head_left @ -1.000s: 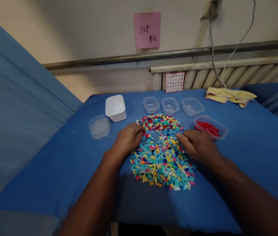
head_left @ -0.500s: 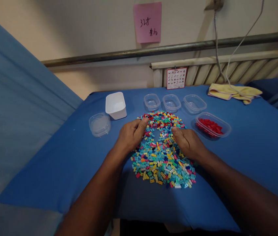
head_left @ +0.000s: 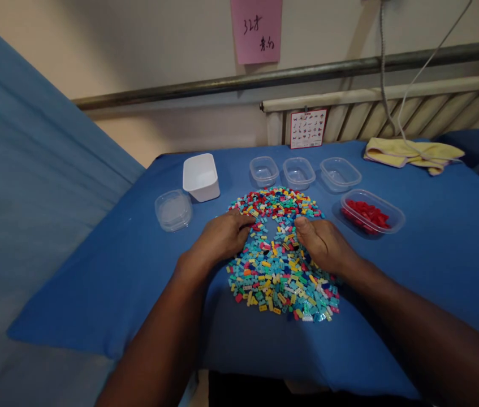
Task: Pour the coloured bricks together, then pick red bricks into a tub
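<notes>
A wide pile of small toy bricks (head_left: pixel 264 271) in many colours lies on the blue cloth. My left hand (head_left: pixel 224 236) rests over the pile's left side. Its fingers reach in among the bricks, with the thumb a little apart below them. At the right side of the pile is my right hand (head_left: pixel 326 244), thumb uppermost and fingers curled under. Whatever those fingers hold is hidden. Just beyond this hand, a clear plastic tub (head_left: pixel 397 222) contains red bricks (head_left: pixel 365 215).
Along the back stand three clear tubs (head_left: pixel 263 171), the middle tub (head_left: pixel 299 173) and the right-hand tub (head_left: pixel 340 174). A white bin (head_left: pixel 205 192) and a clear lidded container (head_left: pixel 173 211) are at left. A yellow cloth (head_left: pixel 413 154) lies back right.
My left hand has turned over and lowered, its fingers now reaching into the bricks where its thumb was uppermost before. My right hand keeps nearly the same place. The view has tilted slightly down.
</notes>
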`<state>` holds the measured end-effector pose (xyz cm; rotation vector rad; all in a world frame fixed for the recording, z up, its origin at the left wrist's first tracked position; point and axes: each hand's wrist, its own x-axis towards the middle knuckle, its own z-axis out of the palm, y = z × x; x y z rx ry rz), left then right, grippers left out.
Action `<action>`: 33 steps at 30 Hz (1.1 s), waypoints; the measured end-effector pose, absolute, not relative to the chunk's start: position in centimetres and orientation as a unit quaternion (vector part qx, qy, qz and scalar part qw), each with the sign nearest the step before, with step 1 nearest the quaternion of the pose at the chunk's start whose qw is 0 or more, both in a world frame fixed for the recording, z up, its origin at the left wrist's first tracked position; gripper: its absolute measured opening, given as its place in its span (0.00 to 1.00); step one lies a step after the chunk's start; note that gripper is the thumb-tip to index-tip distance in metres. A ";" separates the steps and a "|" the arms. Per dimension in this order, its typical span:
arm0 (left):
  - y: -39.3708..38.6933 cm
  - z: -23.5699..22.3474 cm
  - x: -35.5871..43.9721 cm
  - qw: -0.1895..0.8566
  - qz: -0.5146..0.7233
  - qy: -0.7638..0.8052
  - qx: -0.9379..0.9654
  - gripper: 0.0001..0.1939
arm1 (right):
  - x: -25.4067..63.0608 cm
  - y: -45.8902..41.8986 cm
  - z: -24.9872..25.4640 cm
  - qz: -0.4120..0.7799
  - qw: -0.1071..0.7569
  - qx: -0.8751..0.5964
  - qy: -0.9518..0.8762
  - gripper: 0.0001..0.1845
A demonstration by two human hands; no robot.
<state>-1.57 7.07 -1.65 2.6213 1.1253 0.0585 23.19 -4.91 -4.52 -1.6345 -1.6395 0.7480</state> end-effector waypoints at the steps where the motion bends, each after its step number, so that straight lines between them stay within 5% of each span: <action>1: 7.0 -1.5 -1.6 0.143 0.014 0.388 0.910 0.18 | 23.2 -4.9 -4.6 0.288 0.348 -0.629 -0.633 0.42; 18: 6.4 -0.9 -1.5 0.199 0.021 0.428 0.881 0.02 | 22.9 -5.6 -5.8 0.225 0.358 -0.579 -0.697 0.33; 30: 5.3 -0.7 -0.3 0.434 0.157 0.439 0.771 0.07 | 22.4 -5.5 -6.6 0.183 0.416 -0.545 -0.705 0.07; 33: 4.5 -1.1 1.1 0.549 0.207 0.401 0.704 0.13 | 22.4 -5.5 -6.5 0.169 0.453 -0.503 -0.716 0.12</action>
